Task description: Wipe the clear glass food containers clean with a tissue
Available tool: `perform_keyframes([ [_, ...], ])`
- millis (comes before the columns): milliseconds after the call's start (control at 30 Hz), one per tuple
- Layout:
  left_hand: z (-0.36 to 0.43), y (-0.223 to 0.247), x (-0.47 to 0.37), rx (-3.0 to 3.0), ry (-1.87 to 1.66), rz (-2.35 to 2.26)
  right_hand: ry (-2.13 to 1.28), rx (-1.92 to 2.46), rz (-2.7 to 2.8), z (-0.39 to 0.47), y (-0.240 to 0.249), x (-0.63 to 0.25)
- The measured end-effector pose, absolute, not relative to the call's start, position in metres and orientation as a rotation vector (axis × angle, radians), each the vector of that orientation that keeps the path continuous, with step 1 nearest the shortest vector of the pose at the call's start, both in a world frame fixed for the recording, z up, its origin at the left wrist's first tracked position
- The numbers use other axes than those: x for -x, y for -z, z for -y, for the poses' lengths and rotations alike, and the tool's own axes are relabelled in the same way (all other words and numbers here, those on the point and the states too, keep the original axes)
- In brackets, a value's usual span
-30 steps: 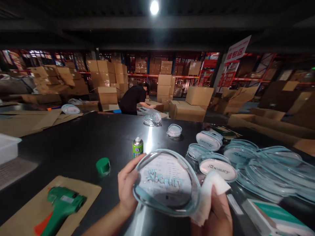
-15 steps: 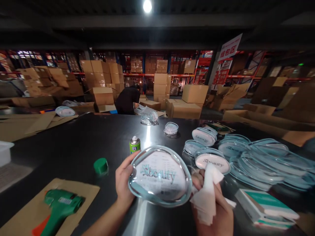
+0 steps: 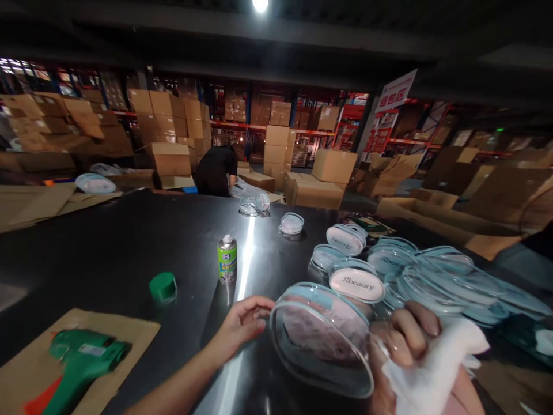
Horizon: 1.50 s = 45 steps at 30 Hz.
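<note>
A clear cosmetic pouch (image 3: pixel 322 340) with pale blue edging is tilted over the black table, its side turned toward me. My right hand (image 3: pixel 415 346) is closed at the pouch's right edge and also grips a crumpled white tissue (image 3: pixel 440 369). My left hand (image 3: pixel 246 323) is at the pouch's left rim, fingers loosely curved and apart; whether a fingertip touches the rim is hard to tell. Beyond it stands a green spray can (image 3: pixel 227 259) with a white nozzle. A green cap (image 3: pixel 163 286) lies to its left.
Several clear pouches (image 3: pixel 436 276) are piled at the right, some printed "Sbeauty". A green glue gun (image 3: pixel 86 351) lies on cardboard (image 3: pixel 138 340) at the left. Another pouch (image 3: pixel 291 223) sits farther back. A person in black (image 3: pixel 216 170) bends beyond the table, among cartons (image 3: pixel 334 166).
The pouch has turned from its printed face to its side and moved right and lower. My left hand's grip has loosened. My right hand has shifted right with the tissue.
</note>
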<state>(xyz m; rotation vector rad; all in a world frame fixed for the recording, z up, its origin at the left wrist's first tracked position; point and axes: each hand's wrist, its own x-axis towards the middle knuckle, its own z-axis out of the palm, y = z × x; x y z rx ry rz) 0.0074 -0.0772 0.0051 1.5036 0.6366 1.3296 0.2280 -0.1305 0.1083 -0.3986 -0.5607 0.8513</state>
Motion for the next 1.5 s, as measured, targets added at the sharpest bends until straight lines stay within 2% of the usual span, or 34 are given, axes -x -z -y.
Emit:
perform_keyframes([
  [133, 0.078, -0.035, -0.019, -1.59, -1.492, -0.737, -1.002, 0.388, 0.607, 0.121, -0.097, -0.243],
  [200, 0.078, -0.054, -0.026, -1.818, -1.531, -0.678, -0.979, 0.436, 0.659, 0.118, -0.092, -0.248],
  [300, 0.077, -0.076, -0.036, -2.269, -1.388, -0.464, -0.948, 0.426, 0.66, 0.121, -0.09, -0.252],
  [433, 0.069, -0.087, -0.046, -2.44, -1.174, -0.408, -1.184, 0.182, 0.587, 0.125, -0.089, -0.257],
  [633, 0.057, -0.103, -0.06, -2.552, -1.097, -0.34, -1.554, -0.581, 0.434, 0.107, -0.083, -0.282],
  [767, 0.059, -0.113, -0.067, -2.835, -1.005, -0.417, -1.62, -0.984, -0.168, 0.1, -0.083, -0.299],
  [933, 0.052, -0.106, -0.059, -3.269, -1.028, -0.369, -1.59, -2.32, -1.005, 0.116, -0.093, -0.313],
  [1100, 0.038, -0.106, -0.044, -3.152, -1.233, -0.416, -1.708, -2.585, -1.277, 0.132, -0.109, -0.31],
  [1200, 0.038, -0.127, -0.046, -2.915, -1.325, -0.34, -1.694, -2.23, -0.913, 0.123, -0.115, -0.299],
  [1267, 0.041, -0.141, -0.051, -2.813, -1.234, -0.142, -1.628, -1.91, -0.651, 0.117, -0.117, -0.292],
  [1367, 0.048, -0.149, -0.059, -2.877, -1.033, 0.019, -1.711, -1.537, -0.484, 0.119, -0.12, -0.289],
  [1500, 0.053, -0.138, -0.065, -2.949, -0.997, -0.018, -1.669, -0.623, 0.101, 0.131, -0.12, -0.293],
])
